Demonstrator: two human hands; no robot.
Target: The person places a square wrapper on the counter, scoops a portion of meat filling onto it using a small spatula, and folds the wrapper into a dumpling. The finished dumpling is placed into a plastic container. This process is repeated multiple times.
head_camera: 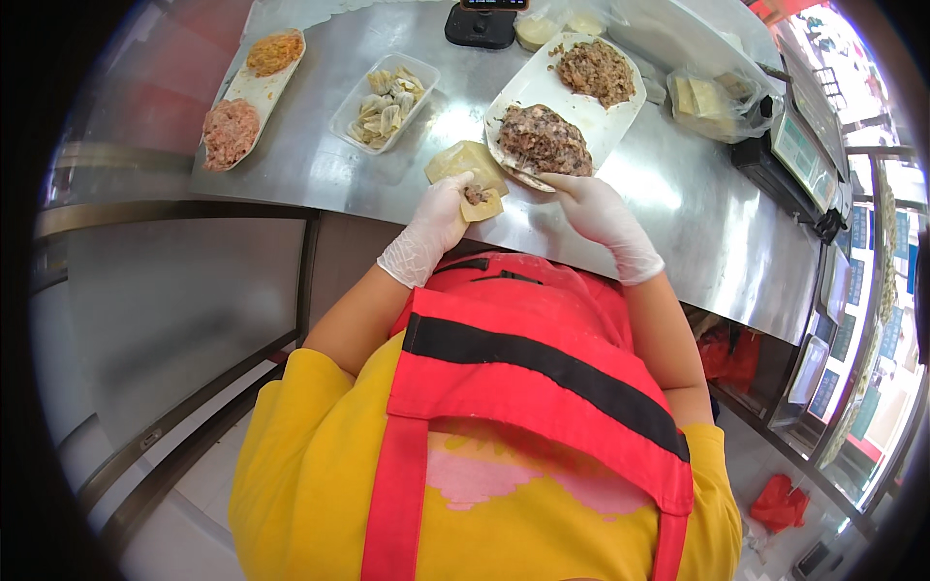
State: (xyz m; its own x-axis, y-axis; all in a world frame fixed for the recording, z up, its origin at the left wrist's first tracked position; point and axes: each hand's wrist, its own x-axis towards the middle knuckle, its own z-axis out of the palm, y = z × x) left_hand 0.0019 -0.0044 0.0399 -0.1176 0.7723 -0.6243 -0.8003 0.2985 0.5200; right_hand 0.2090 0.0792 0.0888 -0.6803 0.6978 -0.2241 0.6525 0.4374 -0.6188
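In a thin white glove, my left hand (pixel 442 212) holds a square yellowish dough wrapper (pixel 482 209) with a dab of minced filling (pixel 476 194) on it. Behind it, a stack of wrappers (pixel 465 163) lies on the steel counter. My right hand (pixel 597 214), gloved too, holds a thin flat stick (pixel 524 176) at the near rim of a white plate (pixel 503 94). Two mounds of minced filling, a darker one (pixel 545 141) and a browner one (pixel 597 72), sit on that plate. Folded wontons (pixel 385 109) fill part of a clear plastic container (pixel 372 147) further left.
A long white dish (pixel 256 91) with pink mince (pixel 230 132) and orange filling (pixel 275 52) stands at the left. Bagged wrappers (pixel 701 102) and a digital scale (pixel 799 156) are at the right. A black device stand (pixel 479 27) is at the back. The steel counter's front edge (pixel 363 210) runs before me.
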